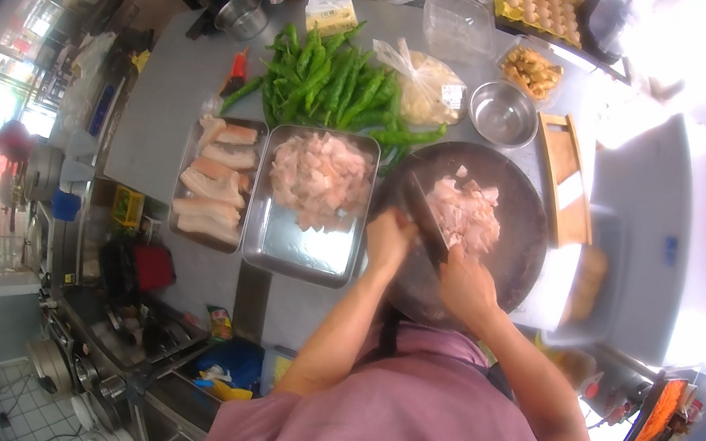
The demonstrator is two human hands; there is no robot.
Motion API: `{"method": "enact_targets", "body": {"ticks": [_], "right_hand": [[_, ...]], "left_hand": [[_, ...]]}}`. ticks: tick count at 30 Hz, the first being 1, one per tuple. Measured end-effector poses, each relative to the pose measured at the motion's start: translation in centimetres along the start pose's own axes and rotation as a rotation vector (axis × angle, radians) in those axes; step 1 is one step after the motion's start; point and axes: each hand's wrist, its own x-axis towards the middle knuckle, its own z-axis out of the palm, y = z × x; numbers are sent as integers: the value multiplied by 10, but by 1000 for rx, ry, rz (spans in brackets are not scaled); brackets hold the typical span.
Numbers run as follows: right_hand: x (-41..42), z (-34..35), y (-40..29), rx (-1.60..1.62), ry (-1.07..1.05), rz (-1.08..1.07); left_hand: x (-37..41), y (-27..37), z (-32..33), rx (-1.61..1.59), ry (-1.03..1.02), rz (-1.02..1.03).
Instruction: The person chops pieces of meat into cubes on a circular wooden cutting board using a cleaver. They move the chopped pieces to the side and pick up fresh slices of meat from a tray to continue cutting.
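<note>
My right hand grips a cleaver near its handle end. The blade lies slantwise along the left side of a pile of sliced pale meat on a round chopping board. My left hand is over the board's left edge, just left of the blade; its fingers are partly hidden, and whether they hold anything is unclear. Left of it stands a metal tray with more sliced meat in its far part. Beyond that, a narrower tray holds several strips of pork belly.
Green peppers are heaped behind the trays. A bagged food item, a steel bowl and a container of ginger stand behind the board. To its right lies a wooden mandoline slicer. An egg tray is at the back.
</note>
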Motion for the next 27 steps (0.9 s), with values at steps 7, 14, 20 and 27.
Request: {"method": "enact_targets", "body": {"ticks": [7,14,20,27], "right_hand": [[3,-1,6,11,-32,-15],[-10,-3,16,25,-53,-30],[-5,-8,11,-17,44,-15],[-5,10,3,-27,150,-67]], "left_hand": [[-2,7,-3,-2,-31,-7],[4,-11,-1,134,30,117],[-1,0,-4,-31,-22,16],[-3,2,-8,-141,-73,-45]]}}
